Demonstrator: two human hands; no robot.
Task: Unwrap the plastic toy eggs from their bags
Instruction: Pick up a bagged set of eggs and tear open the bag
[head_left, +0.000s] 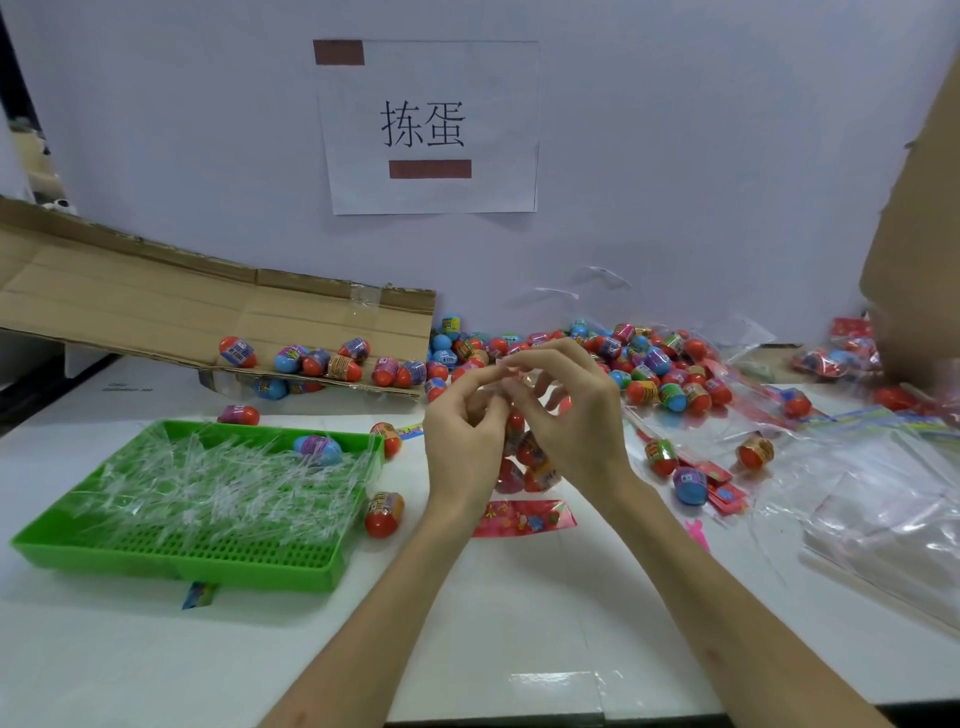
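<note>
Clear plastic bag of red toy eggs (527, 460) hangs, its top pinched in each grip, left hand (460, 436) and right hand (576, 415); seemingly mid-opening, next pull the mouth apart.

The toy eggs (644, 364) heaped along the table's far edge are hard, glossy plastic with shiny printed bands. The bag (535, 470) near the middle is thin clear film that catches the light, and the pink printed strip (522, 517) on the table beside it looks glossy too. The green tray (171, 564) by the left edge is smooth perforated plastic, filled with clear, shiny plastic strips (218, 483). The cardboard (156, 306) is brown, matt and rough-edged. The table (467, 623) is white and smooth with a faint sheen.
</note>
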